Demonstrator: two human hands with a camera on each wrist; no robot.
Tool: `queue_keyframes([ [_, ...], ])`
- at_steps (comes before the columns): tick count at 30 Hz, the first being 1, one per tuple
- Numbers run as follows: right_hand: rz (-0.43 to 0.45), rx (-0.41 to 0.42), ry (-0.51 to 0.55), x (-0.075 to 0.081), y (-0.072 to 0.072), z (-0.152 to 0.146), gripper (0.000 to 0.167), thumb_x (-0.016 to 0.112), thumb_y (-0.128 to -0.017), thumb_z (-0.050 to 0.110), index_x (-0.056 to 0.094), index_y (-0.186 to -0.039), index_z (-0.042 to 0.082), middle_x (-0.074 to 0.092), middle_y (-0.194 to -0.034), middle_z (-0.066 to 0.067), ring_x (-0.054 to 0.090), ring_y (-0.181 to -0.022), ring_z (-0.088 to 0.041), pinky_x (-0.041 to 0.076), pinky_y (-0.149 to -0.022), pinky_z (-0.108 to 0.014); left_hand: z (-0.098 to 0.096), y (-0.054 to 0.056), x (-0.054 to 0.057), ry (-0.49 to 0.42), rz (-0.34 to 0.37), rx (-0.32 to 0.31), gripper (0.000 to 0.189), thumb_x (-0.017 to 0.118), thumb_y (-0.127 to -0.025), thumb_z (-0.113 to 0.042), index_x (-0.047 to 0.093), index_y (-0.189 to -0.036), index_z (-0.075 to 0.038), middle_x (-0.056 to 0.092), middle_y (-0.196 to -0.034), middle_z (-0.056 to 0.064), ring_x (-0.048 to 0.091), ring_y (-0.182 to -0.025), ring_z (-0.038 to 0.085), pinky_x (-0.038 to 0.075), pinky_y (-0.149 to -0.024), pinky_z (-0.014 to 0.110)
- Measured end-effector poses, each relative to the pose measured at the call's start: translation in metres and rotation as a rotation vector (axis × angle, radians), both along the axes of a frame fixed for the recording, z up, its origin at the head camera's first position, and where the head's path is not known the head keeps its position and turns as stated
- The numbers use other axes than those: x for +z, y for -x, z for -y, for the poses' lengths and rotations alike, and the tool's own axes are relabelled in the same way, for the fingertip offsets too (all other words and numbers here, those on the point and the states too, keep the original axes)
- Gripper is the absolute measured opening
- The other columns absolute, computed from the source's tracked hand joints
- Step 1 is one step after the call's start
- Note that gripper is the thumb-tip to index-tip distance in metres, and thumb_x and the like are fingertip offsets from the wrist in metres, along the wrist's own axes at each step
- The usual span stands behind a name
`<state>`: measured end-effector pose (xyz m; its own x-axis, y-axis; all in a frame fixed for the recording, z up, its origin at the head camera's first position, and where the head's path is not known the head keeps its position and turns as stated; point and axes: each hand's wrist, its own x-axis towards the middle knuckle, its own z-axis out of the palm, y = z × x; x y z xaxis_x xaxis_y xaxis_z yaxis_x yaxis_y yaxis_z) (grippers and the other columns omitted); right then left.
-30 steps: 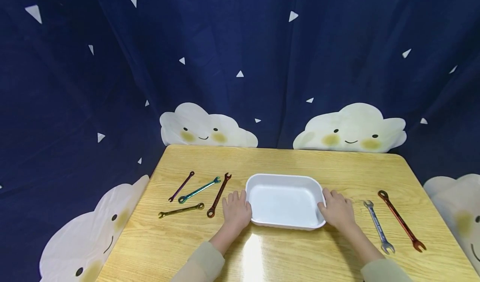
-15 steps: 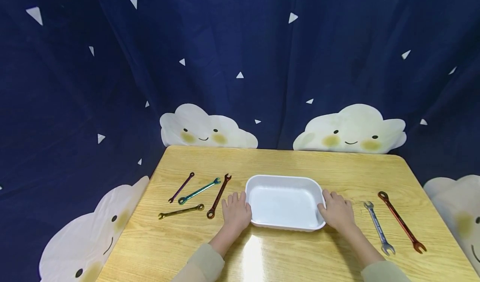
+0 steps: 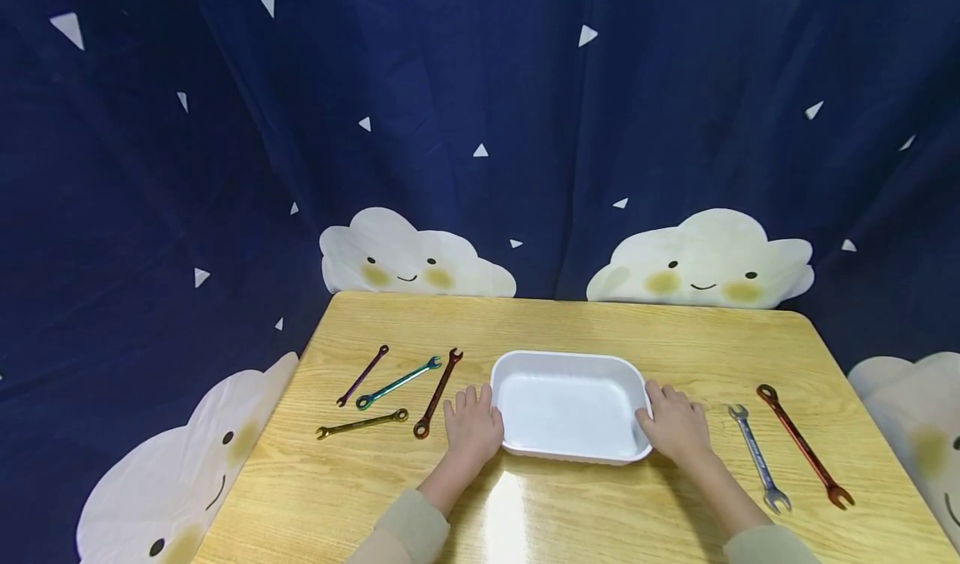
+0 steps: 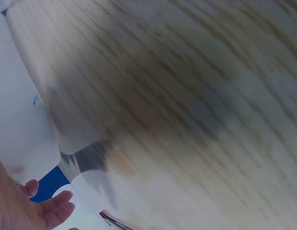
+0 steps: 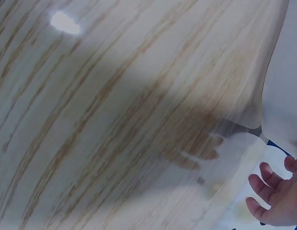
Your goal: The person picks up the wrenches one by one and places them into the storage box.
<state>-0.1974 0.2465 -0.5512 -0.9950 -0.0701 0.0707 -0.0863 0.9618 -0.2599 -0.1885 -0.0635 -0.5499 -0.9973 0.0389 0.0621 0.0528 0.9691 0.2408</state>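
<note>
A white plastic tray (image 3: 573,406), rectangular with rounded corners and nothing in it, stands mid-table. My left hand (image 3: 472,426) holds its left end, thumb at the rim and fingers outside. At the right end my right hand (image 3: 675,422) holds it likewise, thumb over the rim. Each wrist view shows the outer wall of the tray (image 4: 23,105) beside loosely bent fingers (image 5: 268,184). Left of the left hand lie a dark red wrench (image 3: 438,393), a teal wrench (image 3: 397,383), a purple wrench (image 3: 363,375) and a gold wrench (image 3: 363,423).
To the right of the right hand are a silver open-end wrench (image 3: 759,457) and a longer red wrench (image 3: 804,446). All of it is on a light wooden table (image 3: 570,514). A dark blue curtain (image 3: 480,89) with clouds and white triangles hangs behind and at both sides.
</note>
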Motion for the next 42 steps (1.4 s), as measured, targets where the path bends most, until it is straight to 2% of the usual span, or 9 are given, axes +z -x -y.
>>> queue_keyframes([
  [7, -0.002, 0.01, 0.003, -0.001, -0.001, 0.001, 0.037, 0.051, -0.085, 0.027, 0.049, -0.113, 0.003, 0.053, -0.1, -0.021, 0.051, -0.092, -0.042, 0.033, -0.076, -0.061, 0.002, -0.004, -0.001, 0.008, 0.006, 0.009, 0.035, 0.041, -0.09, -0.027, 0.047, -0.12, -0.01, 0.049, -0.109, 0.013, 0.043, -0.104, 0.031, 0.029, -0.092, 0.054],
  [15, -0.014, 0.008, 0.008, 0.001, -0.004, 0.003, 0.035, 0.052, -0.084, 0.027, 0.049, -0.109, 0.003, 0.054, -0.098, -0.022, 0.052, -0.09, -0.043, 0.035, -0.075, -0.06, 0.003, -0.005, -0.004, 0.002, 0.005, 0.009, 0.037, 0.04, -0.09, -0.028, 0.046, -0.122, -0.01, 0.049, -0.11, 0.013, 0.042, -0.104, 0.031, 0.029, -0.091, 0.053],
  [21, -0.019, 0.004, 0.006, 0.002, -0.005, 0.004, 0.034, 0.052, -0.084, 0.026, 0.05, -0.108, 0.003, 0.054, -0.096, -0.021, 0.052, -0.089, -0.041, 0.036, -0.074, -0.06, 0.003, -0.005, -0.004, -0.004, -0.012, 0.01, 0.034, 0.042, -0.09, -0.027, 0.048, -0.118, -0.01, 0.049, -0.105, 0.013, 0.043, -0.1, 0.03, 0.03, -0.088, 0.053],
  [35, -0.002, 0.008, -0.007, 0.005, -0.005, 0.003, 0.036, 0.053, -0.083, 0.027, 0.051, -0.109, 0.001, 0.054, -0.094, -0.021, 0.053, -0.086, -0.041, 0.038, -0.072, -0.059, 0.002, -0.005, -0.004, -0.005, -0.007, 0.012, 0.036, 0.04, -0.09, -0.025, 0.047, -0.121, -0.008, 0.05, -0.109, 0.014, 0.043, -0.103, 0.031, 0.029, -0.091, 0.054],
  [42, 0.031, 0.029, -0.037, 0.01, -0.004, 0.001, 0.045, 0.054, -0.083, 0.031, 0.05, -0.114, -0.001, 0.055, -0.097, -0.024, 0.053, -0.087, -0.043, 0.038, -0.073, -0.061, 0.001, -0.005, -0.001, 0.017, 0.004, 0.016, 0.033, 0.039, -0.09, -0.025, 0.047, -0.118, -0.009, 0.049, -0.106, 0.013, 0.042, -0.101, 0.031, 0.028, -0.09, 0.054],
])
